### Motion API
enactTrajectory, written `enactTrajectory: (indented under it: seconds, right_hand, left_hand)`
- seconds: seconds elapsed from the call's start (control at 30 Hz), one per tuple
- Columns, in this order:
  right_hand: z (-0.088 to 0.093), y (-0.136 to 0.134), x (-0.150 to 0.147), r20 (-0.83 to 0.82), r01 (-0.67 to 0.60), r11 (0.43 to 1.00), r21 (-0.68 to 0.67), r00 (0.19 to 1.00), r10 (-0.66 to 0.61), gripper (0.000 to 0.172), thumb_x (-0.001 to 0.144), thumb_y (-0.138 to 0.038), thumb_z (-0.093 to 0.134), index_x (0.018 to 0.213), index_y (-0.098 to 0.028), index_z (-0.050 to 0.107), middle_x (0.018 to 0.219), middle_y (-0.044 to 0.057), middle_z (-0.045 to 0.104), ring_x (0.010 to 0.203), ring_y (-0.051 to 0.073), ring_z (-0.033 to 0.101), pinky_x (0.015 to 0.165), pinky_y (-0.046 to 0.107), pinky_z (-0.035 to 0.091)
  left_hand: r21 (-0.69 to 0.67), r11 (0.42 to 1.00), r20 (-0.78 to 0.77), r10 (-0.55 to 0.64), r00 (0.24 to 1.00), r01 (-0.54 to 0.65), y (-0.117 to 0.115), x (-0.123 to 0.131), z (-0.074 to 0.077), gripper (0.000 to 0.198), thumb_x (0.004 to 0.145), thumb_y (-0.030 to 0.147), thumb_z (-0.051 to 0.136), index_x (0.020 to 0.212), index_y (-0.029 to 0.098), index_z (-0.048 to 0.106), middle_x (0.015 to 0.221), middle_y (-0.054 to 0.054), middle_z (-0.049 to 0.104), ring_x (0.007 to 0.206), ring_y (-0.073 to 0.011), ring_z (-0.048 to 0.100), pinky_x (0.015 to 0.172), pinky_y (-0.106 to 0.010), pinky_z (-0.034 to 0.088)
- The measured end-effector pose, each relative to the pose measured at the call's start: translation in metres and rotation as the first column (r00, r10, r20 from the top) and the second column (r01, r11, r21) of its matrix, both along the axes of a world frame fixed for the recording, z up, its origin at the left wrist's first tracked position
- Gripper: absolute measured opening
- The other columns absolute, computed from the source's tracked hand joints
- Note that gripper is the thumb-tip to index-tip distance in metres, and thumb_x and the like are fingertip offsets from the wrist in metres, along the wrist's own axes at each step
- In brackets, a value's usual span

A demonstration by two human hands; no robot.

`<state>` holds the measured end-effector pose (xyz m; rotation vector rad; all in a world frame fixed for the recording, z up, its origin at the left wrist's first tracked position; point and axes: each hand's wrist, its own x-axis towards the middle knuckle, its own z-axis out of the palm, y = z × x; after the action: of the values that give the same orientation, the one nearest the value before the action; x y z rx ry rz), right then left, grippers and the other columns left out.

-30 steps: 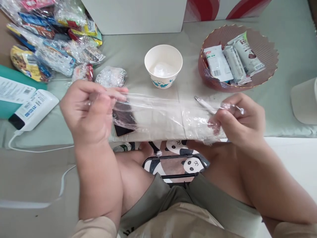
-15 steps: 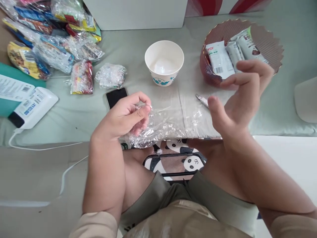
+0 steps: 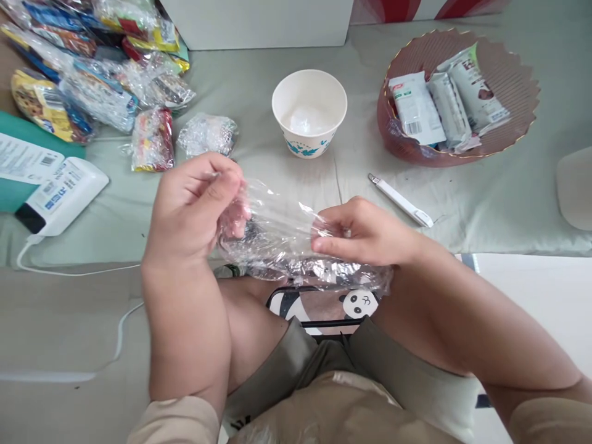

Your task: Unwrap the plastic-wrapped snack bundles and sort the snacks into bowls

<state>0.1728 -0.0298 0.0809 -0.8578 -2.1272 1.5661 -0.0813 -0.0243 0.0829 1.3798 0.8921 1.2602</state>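
Note:
A crumpled clear plastic film (image 3: 282, 240) stretches between my two hands over the table's front edge. My left hand (image 3: 198, 209) pinches its left end between thumb and fingers. My right hand (image 3: 361, 234) grips it further right, thumb against the fingertips. Beyond the film stands a white paper bowl (image 3: 309, 114) with blue leaf prints and something clear and crumpled at its bottom. To the right of it a white utility knife (image 3: 401, 201) lies on the cloth. The phone seen earlier is hidden behind my left hand.
A pink ribbed basket (image 3: 504, 135) with several wrapped snacks stands at the back right. Wrapped snack packs (image 3: 99, 92) pile up at the back left, near a white corded device (image 3: 69, 191). A white box (image 3: 259, 24) stands behind. Under the table edge is a panda-print surface (image 3: 324, 305).
My right hand has come down and left from near the basket and closed on the plastic film. My left hand has moved left with its end, lifting and spreading the film.

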Motion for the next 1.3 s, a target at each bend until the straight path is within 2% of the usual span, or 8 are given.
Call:
enactTrajectory:
  seconds: [0.13, 0.23, 0.33, 0.47, 0.7, 0.87, 1.07, 1.3]
  right_hand:
    - [-0.008, -0.008, 0.009, -0.089, 0.182, 0.959, -0.216, 0.975, -0.205, 0.059, 0.095, -0.071, 0.062, 0.068, -0.018, 0.063, 0.048, -0.006, 0.042, 0.043, 0.006, 0.035, 0.042, 0.023, 0.026]
    - [-0.023, -0.010, 0.010, -0.179, 0.413, 0.846, -0.338, 0.854, -0.488, 0.056, 0.092, -0.071, 0.065, 0.070, -0.020, 0.065, 0.049, -0.005, 0.048, 0.043, 0.008, 0.042, 0.043, 0.023, 0.037]
    - [-0.035, -0.008, 0.007, -0.289, 0.505, 0.747, -0.433, 0.707, -0.645, 0.047, 0.083, -0.069, 0.078, 0.084, -0.022, 0.071, 0.067, -0.002, 0.065, 0.059, 0.011, 0.061, 0.060, 0.027, 0.057]
    - [-0.037, -0.007, 0.003, -0.245, 0.456, 0.813, -0.362, 0.795, -0.554, 0.039, 0.086, -0.058, 0.080, 0.087, -0.019, 0.073, 0.081, 0.001, 0.074, 0.074, 0.012, 0.069, 0.075, 0.028, 0.061]
    - [-0.033, -0.010, 0.008, -0.118, 0.541, 0.784, -0.305, 0.795, -0.595, 0.055, 0.088, -0.071, 0.070, 0.080, -0.017, 0.074, 0.066, 0.002, 0.070, 0.058, 0.011, 0.066, 0.061, 0.026, 0.057]
    - [-0.032, -0.010, 0.009, -0.171, 0.645, 0.743, -0.181, 0.723, -0.669, 0.058, 0.087, -0.076, 0.068, 0.070, -0.020, 0.068, 0.059, 0.000, 0.067, 0.056, 0.010, 0.063, 0.059, 0.026, 0.054]
    - [-0.033, -0.013, 0.008, -0.232, 0.610, 0.741, -0.282, 0.706, -0.669, 0.051, 0.083, -0.069, 0.078, 0.083, -0.022, 0.057, 0.071, -0.002, 0.075, 0.063, 0.012, 0.071, 0.062, 0.025, 0.057]
    - [-0.031, -0.015, 0.010, -0.230, 0.660, 0.704, -0.261, 0.666, -0.710, 0.052, 0.083, -0.069, 0.078, 0.084, -0.024, 0.052, 0.065, -0.004, 0.071, 0.061, 0.013, 0.072, 0.064, 0.028, 0.060]
  left_hand:
    - [-0.018, 0.943, 0.097, 0.332, 0.938, -0.332, 0.018, -0.012, -0.019, 0.038, 0.069, 0.039, 0.098, 0.064, 0.018, 0.067, 0.042, 0.008, 0.054, 0.025, -0.0039, 0.039, 0.019, -0.018, 0.018]
    - [-0.165, 0.869, 0.293, 0.495, 0.818, -0.467, 0.025, -0.008, -0.028, 0.043, 0.066, 0.048, 0.096, 0.065, 0.017, 0.066, 0.045, 0.007, 0.054, 0.033, -0.0025, 0.044, 0.027, -0.015, 0.027]
    - [-0.417, 0.904, 0.216, 0.200, 0.956, -0.095, 0.020, 0.011, -0.034, 0.067, 0.065, 0.082, 0.079, 0.080, 0.016, 0.076, 0.069, -0.006, 0.074, 0.058, -0.0152, 0.070, 0.046, -0.026, 0.057]
    - [-0.429, 0.866, 0.165, -0.204, 0.965, 0.257, 0.006, 0.042, -0.040, 0.068, 0.067, 0.079, 0.081, 0.097, 0.018, 0.074, 0.093, -0.011, 0.080, 0.084, -0.0256, 0.079, 0.070, -0.037, 0.067]
    - [-0.223, 0.974, 0.022, 0.053, 0.998, -0.047, 0.005, 0.051, -0.046, 0.033, 0.072, 0.031, 0.090, 0.073, 0.022, 0.058, 0.065, 0.003, 0.067, 0.047, -0.0092, 0.059, 0.044, -0.021, 0.050]
    - [-0.106, 0.988, 0.054, 0.119, 0.991, -0.113, 0.003, 0.047, -0.048, 0.038, 0.079, 0.046, 0.088, 0.079, 0.023, 0.057, 0.064, 0.005, 0.060, 0.051, -0.0086, 0.059, 0.048, -0.020, 0.052]
    - [-0.075, 0.996, 0.018, -0.036, 0.999, 0.037, 0.001, 0.049, -0.058, 0.068, 0.065, 0.052, 0.096, 0.109, 0.030, 0.049, 0.085, 0.002, 0.075, 0.066, -0.0166, 0.074, 0.055, -0.026, 0.058]
    - [-0.010, 0.967, 0.047, 0.253, 0.966, -0.253, 0.002, 0.041, -0.052, 0.051, 0.075, 0.044, 0.092, 0.102, 0.030, 0.051, 0.067, 0.009, 0.068, 0.048, -0.0104, 0.060, 0.047, -0.023, 0.051]
